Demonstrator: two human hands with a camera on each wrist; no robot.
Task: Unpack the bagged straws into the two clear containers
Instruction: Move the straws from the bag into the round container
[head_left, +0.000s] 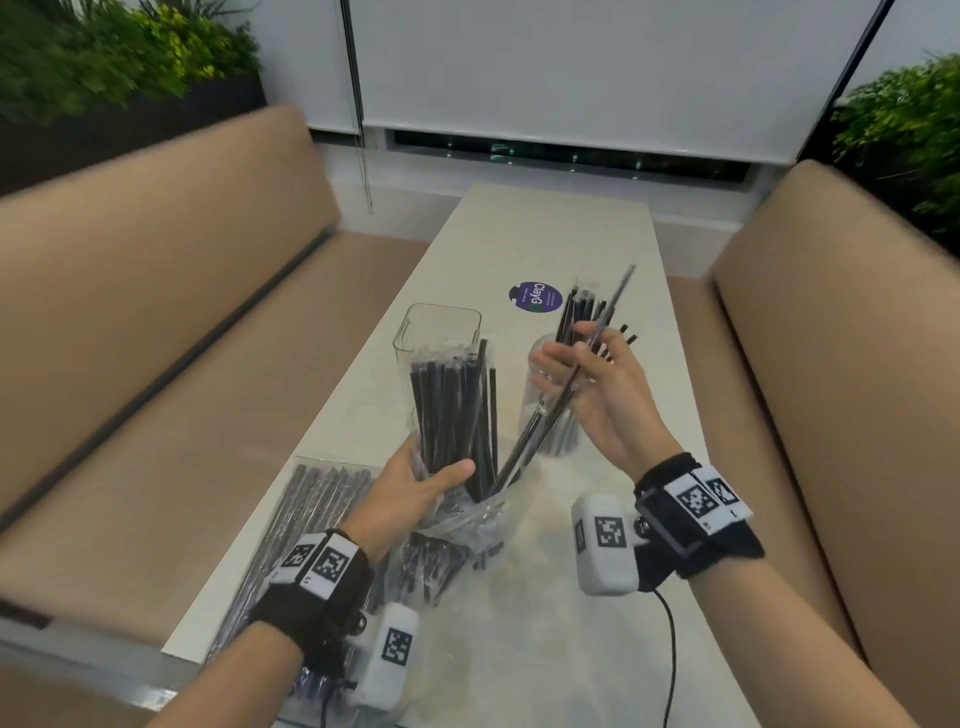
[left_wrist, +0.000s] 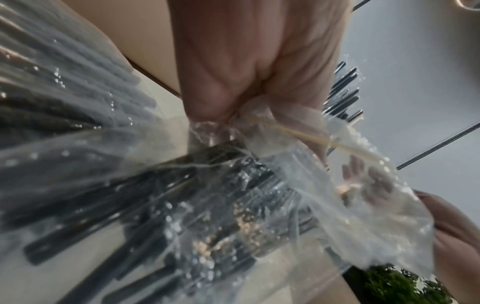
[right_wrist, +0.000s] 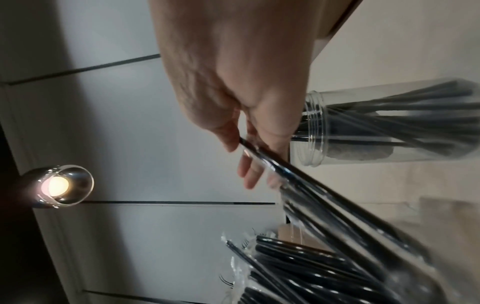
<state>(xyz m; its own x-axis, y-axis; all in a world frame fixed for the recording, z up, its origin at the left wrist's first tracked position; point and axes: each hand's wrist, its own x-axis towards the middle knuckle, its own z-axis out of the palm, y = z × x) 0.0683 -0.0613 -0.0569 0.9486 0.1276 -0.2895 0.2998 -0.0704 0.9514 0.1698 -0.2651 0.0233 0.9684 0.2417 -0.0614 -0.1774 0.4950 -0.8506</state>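
Pale, smooth stone-look table (head_left: 545, 244) runs between two tan padded benches (head_left: 156, 291); on it the work looks roughly midway. Another flat bag of straws (head_left: 311, 499) lies unopened at the near left edge, so a good share seems left to unpack; the square clear container (head_left: 436, 332) stands upright behind the hands, and how many loose straws it holds is hard to tell, since the held bundle covers its front; the round clear container (right_wrist: 384, 127) just to its right, with a threaded rim, already holds a fan of thin black straws. Crinkled, glossy clear film forms the open bag (head_left: 467, 514), soft and shapeless; the left hand (head_left: 410, 493) is wrapped round it and the upright bundle of black straws (head_left: 452, 415) inside, gripping low down. The right hand (head_left: 597, 384), raised above and apart from the left, pinches a few long straws (head_left: 550, 405) between thumb and fingers, their lower ends in the bag mouth; these are rigid, slim, shiny tubes. A small purple round sticker (head_left: 535, 296) sits flat further up the table.
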